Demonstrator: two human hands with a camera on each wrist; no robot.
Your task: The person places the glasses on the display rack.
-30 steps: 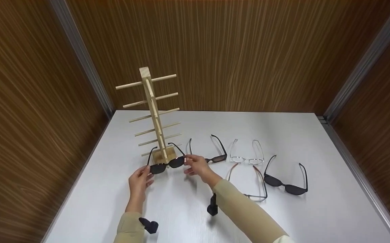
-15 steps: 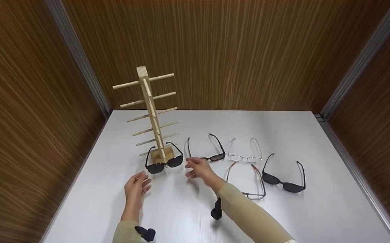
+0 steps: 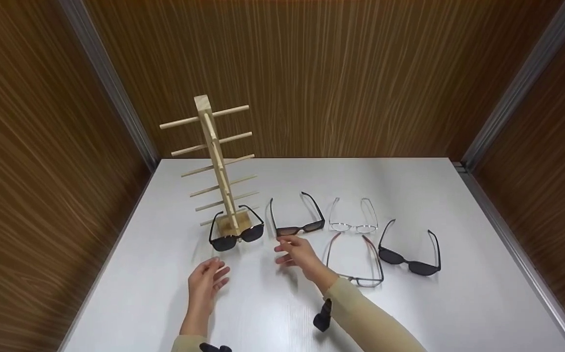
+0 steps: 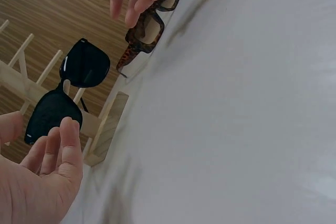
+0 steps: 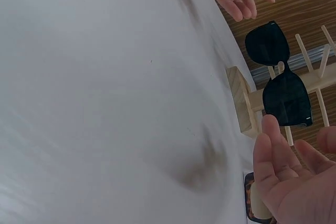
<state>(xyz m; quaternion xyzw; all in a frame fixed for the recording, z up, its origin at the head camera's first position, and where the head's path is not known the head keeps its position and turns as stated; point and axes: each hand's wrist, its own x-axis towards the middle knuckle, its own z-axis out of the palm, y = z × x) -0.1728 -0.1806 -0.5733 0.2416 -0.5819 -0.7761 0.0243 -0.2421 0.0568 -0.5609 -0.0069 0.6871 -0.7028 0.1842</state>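
Black sunglasses (image 3: 238,238) hang low on the wooden eyewear stand (image 3: 218,161), their bridge on a front peg and their temples reaching back past the post. Just below and to the left of them is my left hand (image 3: 205,286), fingers loosely bent and holding nothing. My right hand (image 3: 301,254) hovers to the right of the stand, in front of the tortoiseshell sunglasses (image 3: 313,226), and it too holds nothing. Both wrist views show the dark lenses apart from any grip; in the left wrist view the tortoiseshell sunglasses (image 4: 147,30) lie beyond the other hand.
Clear-framed glasses (image 3: 354,228), dark-framed glasses with reddish temple tips (image 3: 369,282) and another black pair of sunglasses (image 3: 409,264) lie unfolded on the white table (image 3: 409,186). Wood-grain panels (image 3: 312,78) enclose the back and sides.
Both hands have let go of the black sunglasses and drawn back, the right one toward the lower right. The sunglasses stay hanging on the stand. The view has shifted slightly.
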